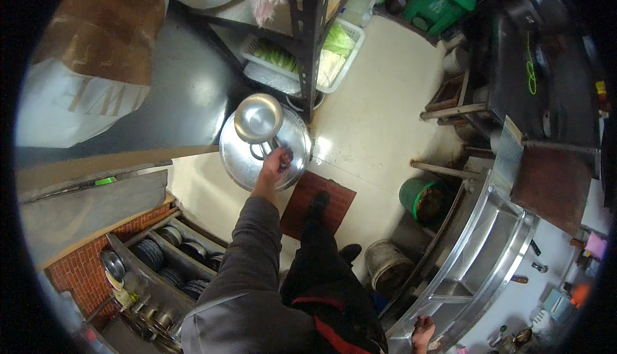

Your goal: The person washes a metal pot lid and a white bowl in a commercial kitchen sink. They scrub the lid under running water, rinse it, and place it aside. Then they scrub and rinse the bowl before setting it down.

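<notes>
My left hand (277, 160) is closed around the handle of a round metal pan (259, 119). The pan is over a wide, shiny metal lid (294, 137), and I cannot tell whether it touches the lid. Part of the lid's loop handle shows beside my fingers. Low on the right, my right hand (423, 330) is beside the near end of a stainless steel sink (482, 238). Its fingers look curled, and whether they hold anything is not clear.
A metal counter (188, 74) bears a large bag (96, 50) on the left. Vegetables fill a white basket (356, 50) on a black rack (307, 41). A red mat (340, 192) lies underfoot. Buckets, including a green one (409, 195), stand at right. Stacked dishes (149, 253) sit in a shelf.
</notes>
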The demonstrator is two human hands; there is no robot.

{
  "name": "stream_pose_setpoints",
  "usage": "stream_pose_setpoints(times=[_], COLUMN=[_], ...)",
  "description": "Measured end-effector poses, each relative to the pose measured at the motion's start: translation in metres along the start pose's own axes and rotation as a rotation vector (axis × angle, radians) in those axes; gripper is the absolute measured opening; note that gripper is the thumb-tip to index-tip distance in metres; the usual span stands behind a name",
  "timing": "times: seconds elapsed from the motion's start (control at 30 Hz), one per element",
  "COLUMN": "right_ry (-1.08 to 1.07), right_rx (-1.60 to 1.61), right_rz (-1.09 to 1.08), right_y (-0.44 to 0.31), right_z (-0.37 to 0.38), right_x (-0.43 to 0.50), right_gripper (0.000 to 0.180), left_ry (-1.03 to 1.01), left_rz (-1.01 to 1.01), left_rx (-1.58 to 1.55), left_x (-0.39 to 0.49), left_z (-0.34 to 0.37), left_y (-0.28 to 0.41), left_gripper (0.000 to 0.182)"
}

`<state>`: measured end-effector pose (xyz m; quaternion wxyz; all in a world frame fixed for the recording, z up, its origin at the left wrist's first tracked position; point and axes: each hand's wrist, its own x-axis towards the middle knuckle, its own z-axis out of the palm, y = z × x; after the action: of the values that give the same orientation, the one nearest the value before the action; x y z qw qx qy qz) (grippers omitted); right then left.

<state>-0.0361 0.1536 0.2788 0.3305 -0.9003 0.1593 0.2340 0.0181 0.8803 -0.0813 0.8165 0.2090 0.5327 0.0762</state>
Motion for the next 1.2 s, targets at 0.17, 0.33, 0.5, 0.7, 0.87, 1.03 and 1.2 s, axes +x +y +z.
stream_pose_setpoints(times=[0.17,0.33,0.5,0.7,0.87,1.03,1.2], right_ry=[0.022,0.177,0.557,0.98,1.227,1.03,0.283], right_rx=[-0.196,-0.113,-0.194,-0.044,0.194,0.039,0.369], right_rz=[0.025,0.084,-0.124,-0.345,-0.209,-0.029,-0.093], right_y=[-0.033,-0.008,0.036,0.008,-0.019,0.071,0.097], right_z=[0.003,-0.004,-0.043,-0.163,-0.264,-0.16,-0.017], right_x=[-0.002,0.003,0.007,-0.005,-0.075,0.011,0.126], right_gripper=[0.038,0.044,0.034,0.027,0.034,0.026,0.013], left_ry=[0.017,0.501,-0.029,-0.703,-0.297,-0.268,-0.089], left_rz=[-0.014,0.296,0.208,0.494,0.046,0.486,0.66], left_rx=[0.342,1.085,2.567,2.767,1.805,1.868,1.844], left_x=[0.049,0.059,0.006,-0.027,-0.084,-0.155,-0.168], left_z=[-0.024,-0.041,-0.065,-0.044,0.027,0.119,0.143], left_y=[-0.012,-0.015,-0.051,-0.109,-0.076,-0.044,-0.046], left_gripper=[0.039,0.048,0.047,0.025,0.032,0.041,0.04])
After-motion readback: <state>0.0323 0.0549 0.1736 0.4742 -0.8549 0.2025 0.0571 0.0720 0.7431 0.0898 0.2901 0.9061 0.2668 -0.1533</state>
